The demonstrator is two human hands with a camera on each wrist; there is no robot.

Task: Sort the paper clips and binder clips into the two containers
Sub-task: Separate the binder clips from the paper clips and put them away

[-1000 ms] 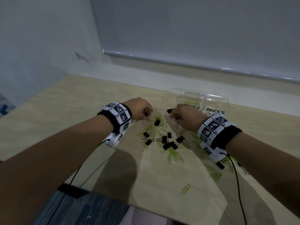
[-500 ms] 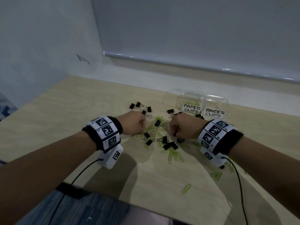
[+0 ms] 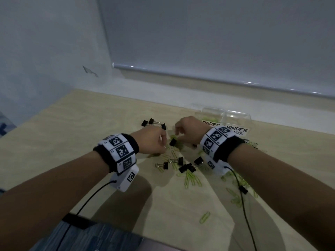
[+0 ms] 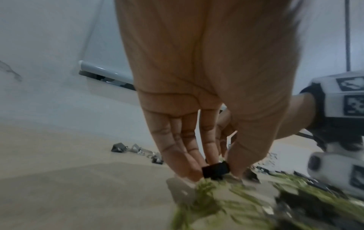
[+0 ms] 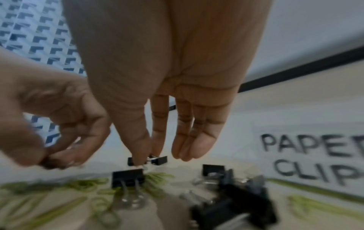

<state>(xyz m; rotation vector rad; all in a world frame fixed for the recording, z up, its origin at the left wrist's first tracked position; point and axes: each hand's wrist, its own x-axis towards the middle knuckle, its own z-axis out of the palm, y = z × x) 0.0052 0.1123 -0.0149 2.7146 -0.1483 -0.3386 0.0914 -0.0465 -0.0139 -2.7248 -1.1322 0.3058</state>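
Green paper clips (image 3: 190, 176) and black binder clips (image 3: 186, 167) lie mixed on the wooden table (image 3: 72, 127). My left hand (image 3: 164, 144) hovers over the pile; in the left wrist view its fingers and thumb (image 4: 215, 171) pinch a black binder clip (image 4: 215, 168). My right hand (image 3: 178, 132) hangs beside it with fingers pointing down. Its thumb and index tips (image 5: 149, 157) are just above another binder clip (image 5: 128, 177), which stands between the hands (image 3: 173, 142). Its palm holds nothing. Two clear containers stand behind, labelled PAPER CLIPS (image 3: 211, 113) and BINDER CLIPS (image 3: 237, 117).
A small group of binder clips (image 3: 151, 121) lies further back on the left. Loose paper clips (image 3: 204, 217) reach toward the table's near edge. Cables (image 3: 243, 205) run from both wrist cameras across the table. A wall and a roller blind (image 3: 199, 42) close off the far side.
Both hands were fists over the pile half a second ago. The right hand has moved away from me and straightened its fingers; the left hand has shifted right toward the standing clip.
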